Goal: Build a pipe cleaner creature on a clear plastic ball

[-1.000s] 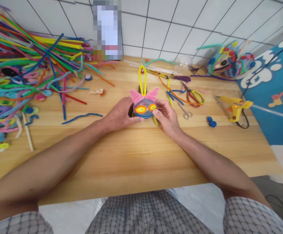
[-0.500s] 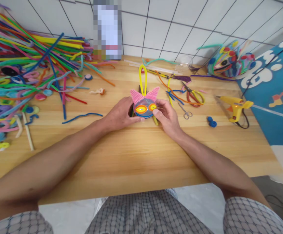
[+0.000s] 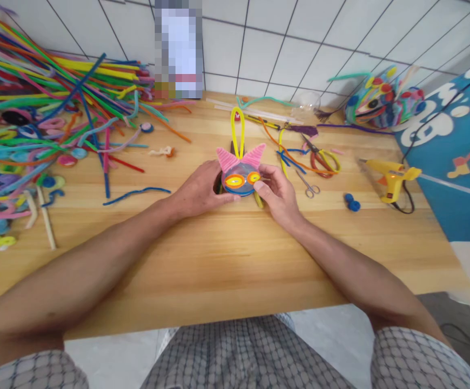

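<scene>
Between my hands is a pipe-cleaner cat-face craft (image 3: 241, 187), with a clear rounded front, a blue lower edge, pink pointed ears (image 3: 253, 157) and orange-rimmed yellow eyes (image 3: 234, 181). A tall yellow loop (image 3: 237, 132) rises behind the ears. My left hand (image 3: 203, 189) closes round its left side, the thumb along the lower edge. On the other side, my right hand (image 3: 276, 194) grips it, thumb pressed by the right eye. The fingers behind the craft are partly hidden.
A heap of coloured pipe cleaners (image 3: 73, 86) covers the left of the table. To the right lie red-and-yellow scissors (image 3: 324, 162), small metal scissors (image 3: 311, 189), blue coils (image 3: 352, 203) and a yellow glue gun (image 3: 393, 177). A colourful fish-shaped craft (image 3: 375, 102) stands at the back right.
</scene>
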Available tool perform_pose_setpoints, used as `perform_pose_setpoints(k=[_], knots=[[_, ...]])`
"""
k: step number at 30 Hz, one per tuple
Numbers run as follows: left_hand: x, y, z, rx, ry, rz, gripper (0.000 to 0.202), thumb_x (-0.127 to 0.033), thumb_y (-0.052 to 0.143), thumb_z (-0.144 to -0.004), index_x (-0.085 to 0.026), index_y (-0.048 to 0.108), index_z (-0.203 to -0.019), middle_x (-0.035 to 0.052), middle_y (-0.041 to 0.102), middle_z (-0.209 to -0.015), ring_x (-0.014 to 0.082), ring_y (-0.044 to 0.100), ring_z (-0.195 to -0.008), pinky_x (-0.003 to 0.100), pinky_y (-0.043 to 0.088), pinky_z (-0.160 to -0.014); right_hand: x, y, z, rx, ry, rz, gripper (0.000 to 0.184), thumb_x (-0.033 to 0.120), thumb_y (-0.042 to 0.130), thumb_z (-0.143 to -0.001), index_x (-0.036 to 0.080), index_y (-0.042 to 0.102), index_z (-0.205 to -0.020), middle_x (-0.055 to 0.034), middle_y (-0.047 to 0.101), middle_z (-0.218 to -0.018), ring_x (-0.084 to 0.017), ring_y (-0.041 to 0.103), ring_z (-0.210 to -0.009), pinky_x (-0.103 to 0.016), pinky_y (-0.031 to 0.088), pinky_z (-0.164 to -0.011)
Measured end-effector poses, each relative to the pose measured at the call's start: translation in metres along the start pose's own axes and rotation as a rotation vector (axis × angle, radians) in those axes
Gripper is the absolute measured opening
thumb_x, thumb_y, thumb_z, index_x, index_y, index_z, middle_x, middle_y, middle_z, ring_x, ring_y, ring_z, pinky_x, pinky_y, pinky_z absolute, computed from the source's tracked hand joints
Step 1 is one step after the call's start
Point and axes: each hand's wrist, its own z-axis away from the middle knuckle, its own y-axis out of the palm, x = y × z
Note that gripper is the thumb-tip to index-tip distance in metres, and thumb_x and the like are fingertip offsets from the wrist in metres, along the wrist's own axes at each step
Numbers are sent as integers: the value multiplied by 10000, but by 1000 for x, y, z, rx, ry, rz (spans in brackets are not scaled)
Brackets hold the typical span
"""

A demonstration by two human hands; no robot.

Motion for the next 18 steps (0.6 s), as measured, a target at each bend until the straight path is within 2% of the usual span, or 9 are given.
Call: perform_pose_setpoints(k=[9,13,18], knots=[[1,1,1,-12,18,-3,680,-589,916,-929,-212,701,-1452,166,796,-1439,391,767,-1289,561,614,-1141,-2,0,0,2,-8,2,690,822,872,-907,311,715,-1345,-72,809,-1357,-247,796,-1162,-435,671,-1072],[0,1,1,-3,22,14,655,-542,909,-940,-207,693,-1460,173,783,-1468,404,747,-1356,588,595,-1187,-2,0,0,7,-12,3,682,817,863,-919,315,712,-1356,-71,811,-1353,-250,796,-1154,-445,673,-1064],[1,0,1,8,14,27,680,-563,913,-937,-223,681,-1480,174,765,-1513,412,720,-1425,609,569,-1240,-2,0,0,-7,-20,17,706,832,861,-909,304,716,-1355,-73,813,-1340,-253,791,-1134,-463,672,-1069]])
